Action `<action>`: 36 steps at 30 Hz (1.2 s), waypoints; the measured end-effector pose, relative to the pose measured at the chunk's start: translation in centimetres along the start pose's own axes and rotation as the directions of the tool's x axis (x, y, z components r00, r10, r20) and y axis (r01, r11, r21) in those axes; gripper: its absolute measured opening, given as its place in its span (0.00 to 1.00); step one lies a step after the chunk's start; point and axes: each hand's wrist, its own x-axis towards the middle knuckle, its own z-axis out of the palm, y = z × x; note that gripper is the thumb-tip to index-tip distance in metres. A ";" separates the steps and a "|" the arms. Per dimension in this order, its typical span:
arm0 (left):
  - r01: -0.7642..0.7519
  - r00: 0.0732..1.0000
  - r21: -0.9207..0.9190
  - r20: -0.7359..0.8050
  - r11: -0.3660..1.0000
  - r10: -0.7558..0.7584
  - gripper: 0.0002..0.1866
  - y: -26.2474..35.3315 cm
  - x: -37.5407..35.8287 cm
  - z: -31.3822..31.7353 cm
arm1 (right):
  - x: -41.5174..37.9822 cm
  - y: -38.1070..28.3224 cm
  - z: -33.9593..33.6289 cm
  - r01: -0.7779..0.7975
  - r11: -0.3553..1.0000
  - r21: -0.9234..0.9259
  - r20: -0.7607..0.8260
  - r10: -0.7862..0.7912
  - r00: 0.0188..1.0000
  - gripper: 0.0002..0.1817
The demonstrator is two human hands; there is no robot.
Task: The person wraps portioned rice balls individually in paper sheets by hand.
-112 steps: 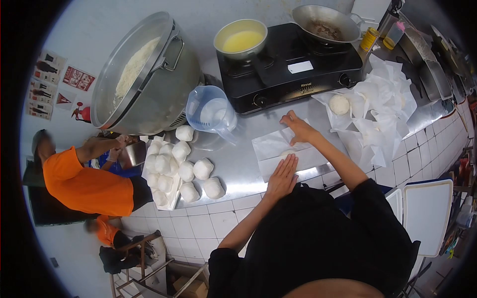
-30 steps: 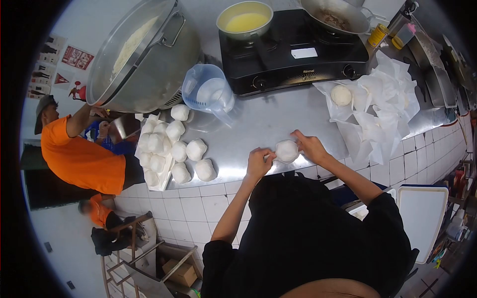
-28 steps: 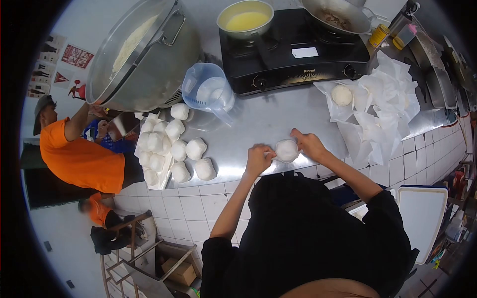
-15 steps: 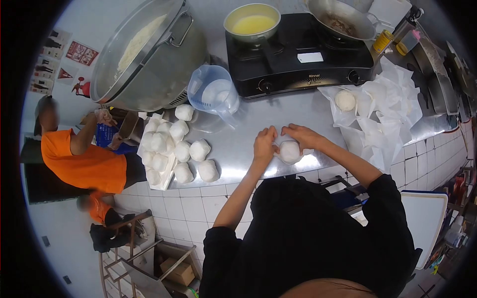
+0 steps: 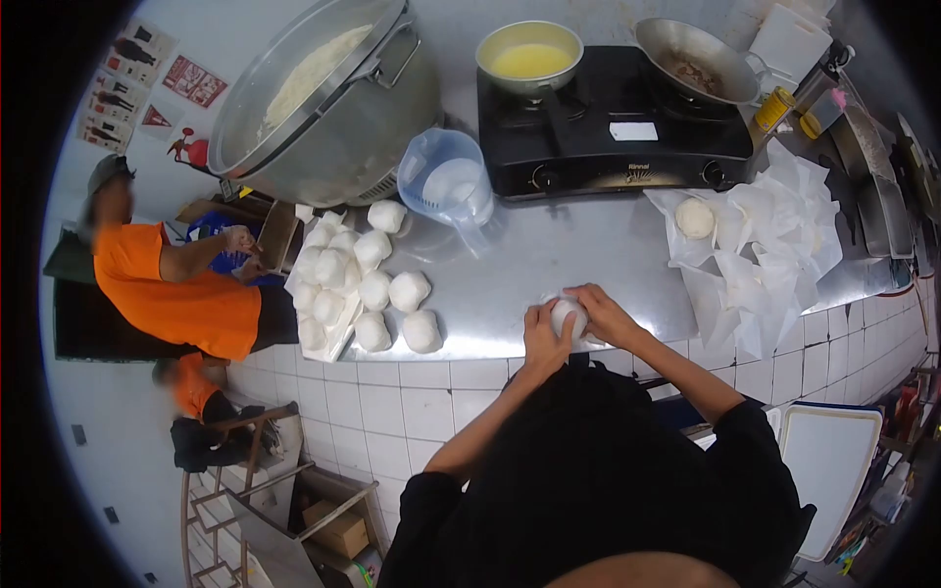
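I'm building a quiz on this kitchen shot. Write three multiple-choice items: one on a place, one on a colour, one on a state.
1. Where does the wrapped bundle sit?
A. between both hands at the counter's front edge
B. on the stove
C. inside the big pot

2. What colour is the liquid in the small pot on the stove?
A. red
B. yellow
C. black

3. How does the plastic jug stand?
A. upright
B. tipped on its side
C. upside down

Answers: 1 A, the left hand and right hand cup it; 2 B, the liquid shows yellow; 3 B, its mouth faces sideways.
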 end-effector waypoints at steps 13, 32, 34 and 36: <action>0.243 0.966 0.039 -0.100 0.969 -0.238 0.28 -1.6 1.4 0.2 | 1.5 -1.9 4.9 -0.111 0.928 -0.356 -0.304 -0.003 0.953 0.28; 0.564 0.712 -0.696 0.138 0.445 -0.688 0.30 -7.2 7.3 -10.3 | 10.9 -5.7 9.1 -0.350 0.711 0.610 0.125 0.351 0.928 0.27; 0.574 0.748 -0.442 -0.059 0.690 -0.661 0.31 -9.3 8.9 -11.0 | 11.2 -7.5 8.6 -0.235 0.786 0.572 0.007 0.282 0.959 0.27; 0.488 0.833 -0.076 -0.258 0.870 -0.490 0.34 -12.7 12.1 -12.3 | 11.2 -8.3 6.7 -0.077 0.856 0.512 -0.173 0.190 0.966 0.30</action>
